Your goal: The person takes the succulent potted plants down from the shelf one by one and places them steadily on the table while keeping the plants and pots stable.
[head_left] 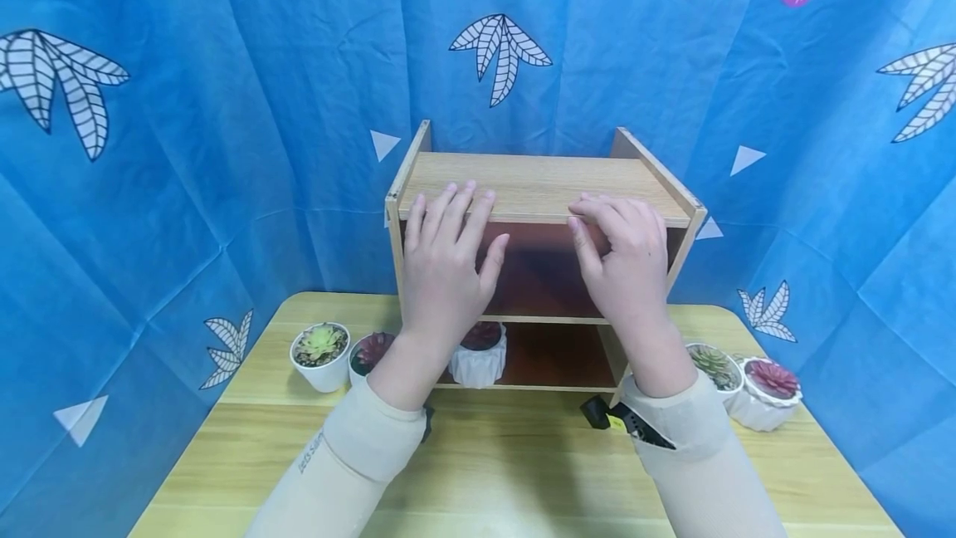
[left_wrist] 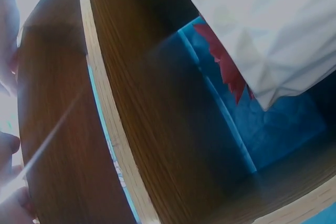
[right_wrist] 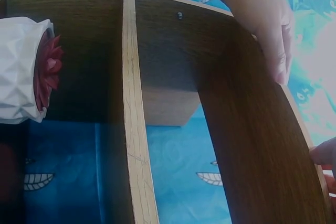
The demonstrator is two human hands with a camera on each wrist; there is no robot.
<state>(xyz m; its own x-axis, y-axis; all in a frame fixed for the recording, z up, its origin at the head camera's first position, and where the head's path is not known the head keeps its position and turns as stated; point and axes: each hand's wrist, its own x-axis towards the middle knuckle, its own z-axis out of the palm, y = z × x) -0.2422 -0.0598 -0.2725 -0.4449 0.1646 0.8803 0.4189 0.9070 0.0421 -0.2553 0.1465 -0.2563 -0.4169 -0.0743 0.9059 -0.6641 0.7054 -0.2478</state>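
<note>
A wooden desk shelf (head_left: 530,177) stands at the table's back, with a top board between raised sides and compartments below. My left hand (head_left: 444,272) rests over its front top edge, fingers fairly straight on the board and thumb spread below the edge. Nearer the right side, my right hand (head_left: 631,256) bends its fingers over the same edge, with its thumb at the front. In the lower compartment, toward the left, sits a white faceted pot (head_left: 478,365) with a dark red succulent (right_wrist: 51,69). The left wrist view shows this pot (left_wrist: 278,30) close up.
On the left of the table (head_left: 493,471) stand a green succulent (head_left: 319,344) in a white pot and a dark red one (head_left: 373,349), partly behind my left arm. Right of the shelf are a green potted plant (head_left: 713,365) and a pink-red one (head_left: 773,379). A blue patterned cloth (head_left: 299,106) hangs behind.
</note>
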